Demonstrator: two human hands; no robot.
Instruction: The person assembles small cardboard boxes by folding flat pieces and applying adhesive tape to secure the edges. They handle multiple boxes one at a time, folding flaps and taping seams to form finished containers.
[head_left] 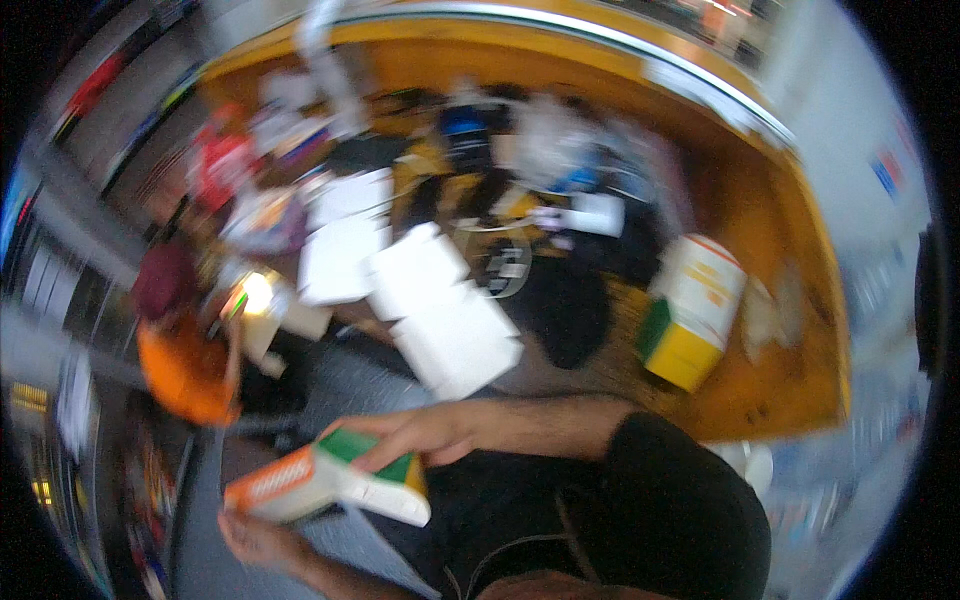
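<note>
Support both ends of the carton evenly (thin card may crease): right hand pinches the green section; left hand touches the orange end, grip unclear.

The right forearm is stretched almost level across the front of the body, bare to the wrist, and its right hand is turned leftward, with the fingers reached forward and closed in a grip. The left forearm is slanted up and leftward from the lower edge. The left hand is held lower and farther left, its fingertips directed upward; its individual fingers are blurred.
</note>
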